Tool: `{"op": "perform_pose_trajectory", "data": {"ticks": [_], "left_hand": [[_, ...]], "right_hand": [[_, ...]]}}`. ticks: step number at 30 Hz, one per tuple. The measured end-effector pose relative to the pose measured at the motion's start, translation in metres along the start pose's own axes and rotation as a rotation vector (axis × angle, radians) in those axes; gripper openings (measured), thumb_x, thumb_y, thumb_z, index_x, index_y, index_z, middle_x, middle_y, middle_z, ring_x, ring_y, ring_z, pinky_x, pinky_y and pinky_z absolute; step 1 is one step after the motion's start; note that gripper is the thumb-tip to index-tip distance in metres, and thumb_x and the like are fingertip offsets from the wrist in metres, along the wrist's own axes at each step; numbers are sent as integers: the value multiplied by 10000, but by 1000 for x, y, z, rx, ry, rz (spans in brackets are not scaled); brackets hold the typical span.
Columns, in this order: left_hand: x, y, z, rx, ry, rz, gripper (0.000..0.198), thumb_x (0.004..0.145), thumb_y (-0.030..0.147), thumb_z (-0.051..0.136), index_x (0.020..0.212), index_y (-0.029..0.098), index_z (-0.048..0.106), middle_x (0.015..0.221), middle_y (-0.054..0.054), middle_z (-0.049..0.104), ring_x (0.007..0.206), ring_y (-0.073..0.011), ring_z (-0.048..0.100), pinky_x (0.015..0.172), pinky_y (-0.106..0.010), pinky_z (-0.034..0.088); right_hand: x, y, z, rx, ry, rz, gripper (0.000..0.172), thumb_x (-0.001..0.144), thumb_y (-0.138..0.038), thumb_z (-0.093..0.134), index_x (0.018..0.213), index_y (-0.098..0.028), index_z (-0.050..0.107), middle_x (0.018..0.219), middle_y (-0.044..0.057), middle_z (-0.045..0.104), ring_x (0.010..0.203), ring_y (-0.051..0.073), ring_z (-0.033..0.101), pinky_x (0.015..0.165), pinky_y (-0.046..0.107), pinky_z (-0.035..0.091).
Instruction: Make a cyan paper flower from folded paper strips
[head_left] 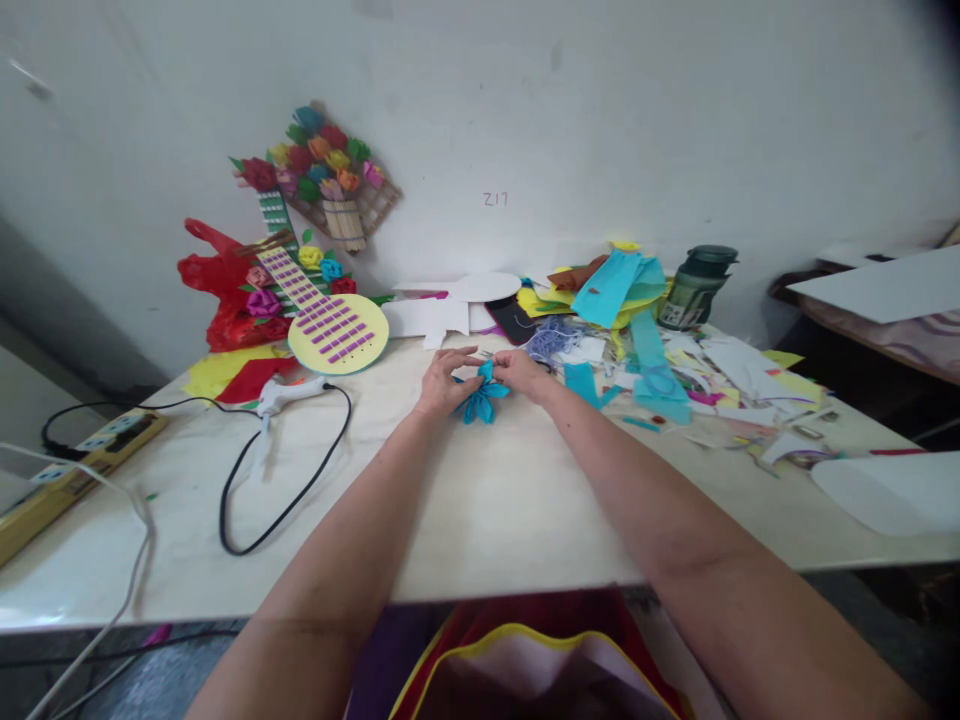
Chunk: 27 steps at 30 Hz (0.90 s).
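A blue paper flower [481,402] with pointed petals is held a little over the middle of the table, between my two hands. My left hand [448,380] pinches its left side, thumb on the petals. My right hand [520,372] has its fingertips closed at the flower's upper right edge, by a raised petal. Whether those fingertips hold a petal or some small piece is too small to tell. Strips of the same blue paper [581,383] lie just right of my right hand.
To the left lie a white glue gun [289,393] with a looped black cord and a yellow power strip [75,480]. A guitar-shaped craft [339,333] and a red plastic bag [221,285] stand behind. Paper scraps [739,375] and a dark bottle [696,290] crowd the right.
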<state>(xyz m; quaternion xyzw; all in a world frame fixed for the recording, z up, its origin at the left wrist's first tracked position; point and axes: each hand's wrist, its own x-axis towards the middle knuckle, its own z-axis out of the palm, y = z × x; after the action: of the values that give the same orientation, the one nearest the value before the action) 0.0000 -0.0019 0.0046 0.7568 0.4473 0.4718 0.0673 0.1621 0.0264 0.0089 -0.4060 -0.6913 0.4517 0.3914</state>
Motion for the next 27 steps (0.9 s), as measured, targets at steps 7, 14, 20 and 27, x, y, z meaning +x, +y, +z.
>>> {"op": "perform_pose_trajectory", "data": {"ticks": [7,14,20,27], "left_hand": [[1,-3,4,6,51,41,96,618,184,691,702,227,672,1071,-32,647,1003,-202,541,909,-384,426],[1,-2,3,-36,35,1,36,660,225,684,666,215,650,1038,-33,660,989,-197,538,877,-373,434],[3,3,1,0,18,17,71,687,252,664,643,208,631,1038,-36,654,958,-192,533,834,-361,440],[5,13,1,76,-29,114,104,749,249,592,659,197,596,967,-34,653,924,-176,535,854,-353,407]], "right_hand": [[2,2,0,-14,20,-23,96,547,-240,521,533,-157,475,450,-78,392,454,52,322,447,199,239],[3,4,-1,3,-3,-39,92,541,-220,554,578,-138,531,472,-70,433,475,58,364,460,194,268],[-2,2,-1,45,-119,40,145,567,-281,553,595,-139,542,459,-66,446,440,56,360,454,203,268],[4,6,0,-117,-49,-36,149,548,-276,547,506,-143,495,459,-66,386,480,60,319,470,213,250]]}}
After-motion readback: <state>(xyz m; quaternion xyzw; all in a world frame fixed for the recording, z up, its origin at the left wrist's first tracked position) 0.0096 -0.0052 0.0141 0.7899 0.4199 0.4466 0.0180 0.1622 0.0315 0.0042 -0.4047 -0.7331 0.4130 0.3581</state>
